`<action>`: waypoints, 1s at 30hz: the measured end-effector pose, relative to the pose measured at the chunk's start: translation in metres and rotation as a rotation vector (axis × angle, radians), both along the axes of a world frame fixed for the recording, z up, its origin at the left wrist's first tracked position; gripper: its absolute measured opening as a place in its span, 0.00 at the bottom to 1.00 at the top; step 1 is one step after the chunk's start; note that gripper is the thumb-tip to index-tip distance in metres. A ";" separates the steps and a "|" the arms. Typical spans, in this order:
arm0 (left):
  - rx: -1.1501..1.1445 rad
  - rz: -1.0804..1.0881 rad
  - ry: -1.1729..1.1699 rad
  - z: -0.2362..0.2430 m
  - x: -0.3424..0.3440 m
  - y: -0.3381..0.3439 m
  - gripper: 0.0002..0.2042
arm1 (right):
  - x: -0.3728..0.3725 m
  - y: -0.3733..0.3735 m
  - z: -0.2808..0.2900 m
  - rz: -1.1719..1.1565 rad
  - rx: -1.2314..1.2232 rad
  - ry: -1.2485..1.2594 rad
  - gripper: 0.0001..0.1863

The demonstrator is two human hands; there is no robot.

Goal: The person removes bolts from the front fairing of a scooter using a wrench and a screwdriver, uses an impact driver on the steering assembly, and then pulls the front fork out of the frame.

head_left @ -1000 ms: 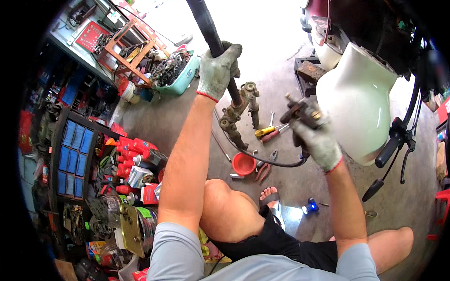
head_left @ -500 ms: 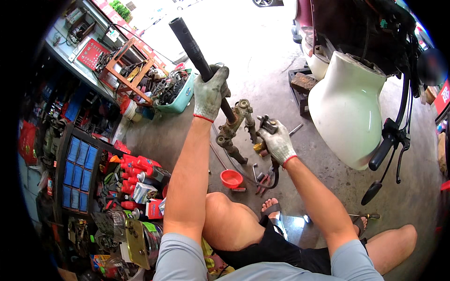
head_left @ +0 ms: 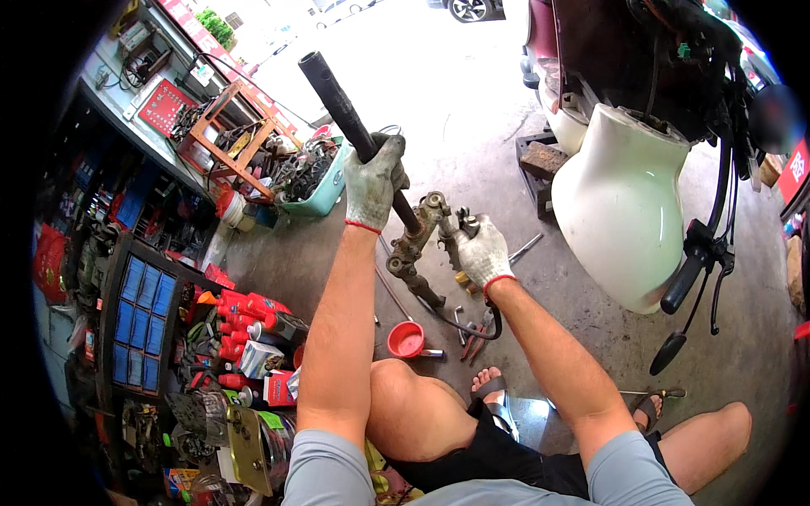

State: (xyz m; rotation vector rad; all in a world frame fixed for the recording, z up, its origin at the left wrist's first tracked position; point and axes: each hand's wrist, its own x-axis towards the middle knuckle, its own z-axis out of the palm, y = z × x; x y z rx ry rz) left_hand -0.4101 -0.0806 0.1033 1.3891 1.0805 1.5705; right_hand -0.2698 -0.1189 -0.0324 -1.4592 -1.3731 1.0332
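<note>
My left hand (head_left: 375, 181), in a white work glove with a red cuff, is closed around the dark steering stem (head_left: 339, 103) of a motorcycle front fork. The stem tilts up and away to the left. Below it the grimy fork clamp (head_left: 408, 248) carries two short legs. My right hand (head_left: 484, 255), gloved alike, grips a small dark hose-fed hand tool (head_left: 469, 224) that looks like an air gun. Its tip is close beside the fork's right leg (head_left: 449, 239); whether they touch I cannot tell. A black hose (head_left: 496, 322) curves out below this glove.
A red bowl (head_left: 406, 339) and red-handled pliers (head_left: 479, 339) lie on the floor before me. At right stands a scooter with a white fender (head_left: 620, 211). Leftward are a teal bin of parts (head_left: 317, 196), red bottles (head_left: 245, 308) and a blue-drawered organizer (head_left: 143, 312).
My right hand has moved left with the tool, right up beside the fork leg. My left hand keeps its grip on the stem. The view has shifted slightly.
</note>
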 end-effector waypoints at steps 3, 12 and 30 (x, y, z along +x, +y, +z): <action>0.006 -0.013 -0.010 0.002 0.003 0.001 0.09 | 0.001 0.011 -0.008 0.024 -0.015 0.009 0.16; 0.002 -0.005 -0.022 0.000 0.002 0.000 0.08 | -0.009 0.022 -0.009 0.100 0.035 -0.128 0.17; -0.016 -0.007 -0.056 0.002 0.003 0.000 0.08 | -0.006 0.023 -0.006 0.047 0.024 -0.091 0.17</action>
